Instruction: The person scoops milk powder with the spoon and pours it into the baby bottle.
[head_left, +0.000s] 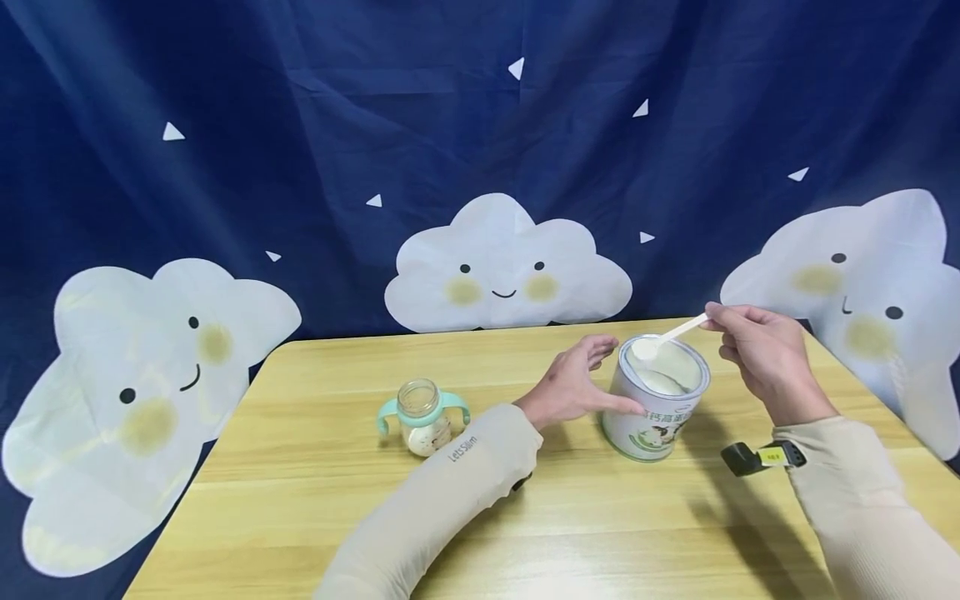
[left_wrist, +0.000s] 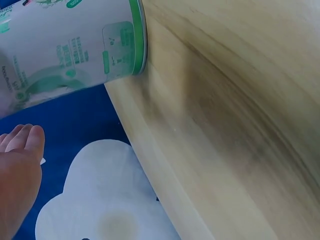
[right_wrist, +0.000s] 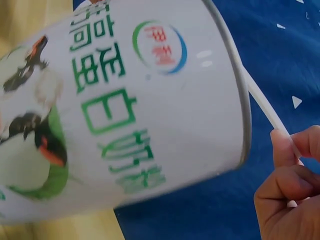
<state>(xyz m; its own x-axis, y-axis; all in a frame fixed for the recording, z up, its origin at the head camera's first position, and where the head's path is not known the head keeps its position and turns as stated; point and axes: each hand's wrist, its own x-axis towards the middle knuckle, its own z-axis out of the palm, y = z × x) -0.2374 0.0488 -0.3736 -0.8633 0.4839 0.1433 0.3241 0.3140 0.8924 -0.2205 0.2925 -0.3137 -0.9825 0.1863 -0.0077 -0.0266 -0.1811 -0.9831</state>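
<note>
A white milk powder can (head_left: 643, 429) with green print stands upright and uncovered on the table, pale powder (head_left: 660, 382) visible inside. My right hand (head_left: 767, 354) pinches the handle end of a white scoop (head_left: 684, 327) between thumb and fingertips. The scoop's bowl is at the can's mouth, near the far-left rim. My left hand (head_left: 577, 383) is beside the can, its thumb across the front and its fingers extended past the left side. In the left wrist view, those fingers (left_wrist: 22, 140) are apart from the can (left_wrist: 65, 50).
Left of the can, an uncapped clear baby bottle (head_left: 426, 433) with mint-green side handles stands behind my left forearm. The wooden table (head_left: 300, 467) reaches back to a blue curtain (head_left: 465, 108) printed with white clouds. A black wrist device (head_left: 761, 457) sits at my right cuff.
</note>
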